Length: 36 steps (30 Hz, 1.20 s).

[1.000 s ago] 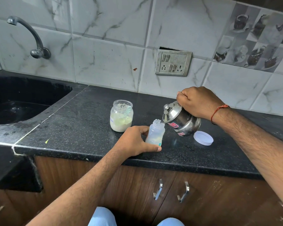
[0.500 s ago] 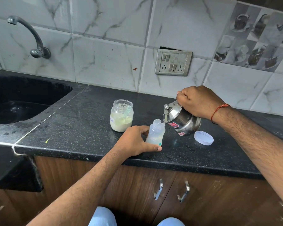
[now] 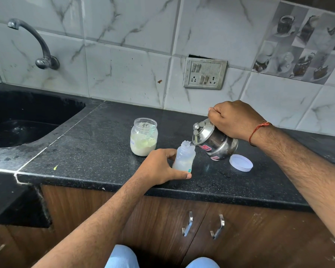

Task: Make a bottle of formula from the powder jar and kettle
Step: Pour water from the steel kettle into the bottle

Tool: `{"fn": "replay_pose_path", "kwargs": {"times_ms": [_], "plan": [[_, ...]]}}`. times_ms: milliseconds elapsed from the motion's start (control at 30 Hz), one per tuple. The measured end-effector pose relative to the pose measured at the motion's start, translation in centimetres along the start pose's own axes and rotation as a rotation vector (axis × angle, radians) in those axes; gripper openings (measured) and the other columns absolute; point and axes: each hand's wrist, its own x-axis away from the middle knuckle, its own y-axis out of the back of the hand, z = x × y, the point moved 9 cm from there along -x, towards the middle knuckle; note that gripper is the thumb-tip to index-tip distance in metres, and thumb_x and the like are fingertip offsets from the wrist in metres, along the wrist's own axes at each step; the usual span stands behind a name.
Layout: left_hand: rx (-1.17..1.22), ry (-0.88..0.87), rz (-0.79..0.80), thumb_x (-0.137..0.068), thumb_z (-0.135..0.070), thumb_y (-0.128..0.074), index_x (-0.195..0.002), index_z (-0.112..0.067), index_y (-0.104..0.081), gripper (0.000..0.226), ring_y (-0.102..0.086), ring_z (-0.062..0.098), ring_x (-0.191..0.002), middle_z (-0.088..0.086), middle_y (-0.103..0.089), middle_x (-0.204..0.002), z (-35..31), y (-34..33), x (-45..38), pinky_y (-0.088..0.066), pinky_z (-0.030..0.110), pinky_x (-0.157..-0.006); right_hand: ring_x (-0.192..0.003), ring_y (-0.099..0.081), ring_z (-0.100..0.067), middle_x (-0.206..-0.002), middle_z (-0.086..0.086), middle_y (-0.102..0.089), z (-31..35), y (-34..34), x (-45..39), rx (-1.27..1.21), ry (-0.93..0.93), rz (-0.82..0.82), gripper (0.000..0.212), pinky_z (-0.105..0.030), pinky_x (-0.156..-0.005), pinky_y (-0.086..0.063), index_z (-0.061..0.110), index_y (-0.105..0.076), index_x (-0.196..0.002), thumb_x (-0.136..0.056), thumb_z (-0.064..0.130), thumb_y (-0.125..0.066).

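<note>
A small clear baby bottle [image 3: 183, 157] stands open on the black counter [image 3: 89, 151], with pale liquid in its lower part. My left hand [image 3: 159, 167] holds it around the base between thumb and fingers. My right hand [image 3: 234, 118] grips the handle of a small steel kettle [image 3: 215, 142], which is tilted left with its spout at the bottle's mouth. The handle itself is hidden under my fist. An open clear jar [image 3: 144, 136], about half full of cream powder, stands just left of the bottle.
A white round lid [image 3: 241, 163] lies flat on the counter right of the kettle. A black sink [image 3: 17, 120] with a wall tap [image 3: 35, 41] is at the far left. A switch plate [image 3: 205, 73] is on the tiled wall. Cabinet handles [image 3: 203, 225] sit below the counter edge.
Almost nothing has moved. The kettle stays tilted over the bottle and both hands keep their hold.
</note>
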Motion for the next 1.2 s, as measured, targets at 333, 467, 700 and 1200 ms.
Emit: {"fn": "replay_pose_path", "kwargs": {"times_ms": [333, 467, 700, 1200], "plan": [[0.007, 0.0, 0.004, -0.072, -0.047, -0.104, -0.117, -0.034, -0.081, 0.052, -0.053, -0.005, -0.053, -0.038, -0.067, -0.069, -0.04, -0.01, 0.03, -0.041, 0.015, -0.061, -0.053, -0.04, -0.017, -0.057, -0.004, -0.048, 0.35, 0.06, -0.06, 0.01, 0.01, 0.008, 0.051, -0.031, -0.051, -0.026, 0.013, -0.045, -0.06, -0.107, 0.033, -0.043], [0.014, 0.0, -0.002, -0.071, -0.048, -0.104, -0.116, -0.034, -0.082, 0.052, -0.053, -0.005, -0.054, -0.037, -0.069, -0.071, 0.04, 0.02, 0.08, -0.042, 0.016, -0.062, -0.052, -0.04, -0.018, -0.056, -0.004, -0.048, 0.44, 0.09, -0.1, 0.014, 0.013, 0.007, 0.05, -0.032, -0.051, -0.026, 0.013, -0.045, -0.061, -0.107, 0.032, -0.043], [0.017, -0.009, -0.008, -0.073, -0.044, -0.104, -0.115, -0.032, -0.081, 0.049, -0.049, -0.004, -0.051, -0.038, -0.063, -0.064, -0.25, 0.08, 0.14, -0.036, 0.011, -0.056, -0.052, -0.04, -0.018, -0.056, -0.005, -0.048, 0.53, 0.19, -0.12, 0.022, 0.021, -0.005, 0.05, -0.032, -0.051, -0.024, 0.012, -0.044, -0.06, -0.106, 0.031, -0.043], [0.011, 0.003, 0.004, -0.072, -0.047, -0.104, -0.121, -0.033, -0.08, 0.055, -0.05, -0.004, -0.051, -0.04, -0.063, -0.065, -0.26, -0.03, 0.14, -0.038, 0.015, -0.058, -0.051, -0.039, -0.016, -0.056, -0.003, -0.046, 0.73, 0.26, -0.04, 0.027, 0.018, 0.007, 0.049, -0.032, -0.05, -0.024, 0.013, -0.044, -0.06, -0.106, 0.031, -0.042]]}}
